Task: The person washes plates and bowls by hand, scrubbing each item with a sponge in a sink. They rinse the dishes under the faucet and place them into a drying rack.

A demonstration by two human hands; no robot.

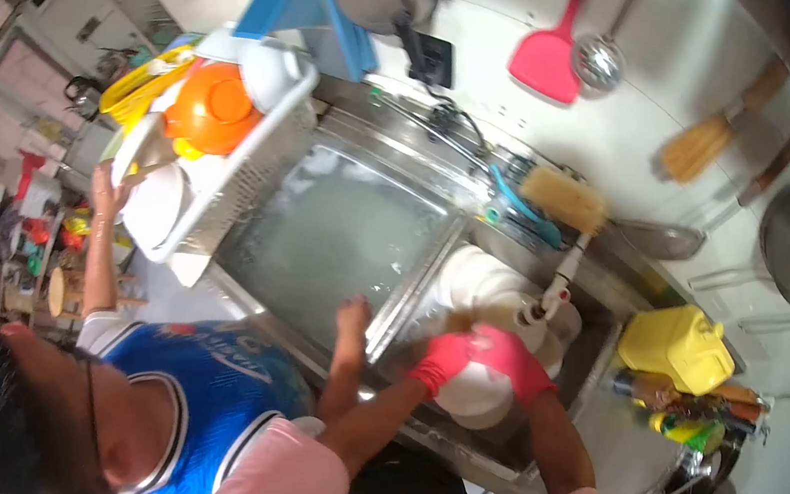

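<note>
Farthest left of my grips, another person in a blue jersey [203,390] has one hand [105,195] up by the white plates at the edge of a white basket [252,166], where an orange bowl [216,108] sits among other dishes. Nearer to me, that person's other hand [353,322] is over the near rim of a basin of cloudy water [328,236]. Just right of it comes my left grip [446,359], in a pink glove, at the top of a round white dish [476,395] in the next basin; blur hides my fingers, so I can't tell if they're closed on it. My right grip [503,353], gloved the same, is right against my left, its fingers just as unclear. Beyond both grips are more white dishes [483,280], with the faucet [554,300] close on the right. Farther right, a yellow jug [677,349] rests on the surface [607,429].
</note>
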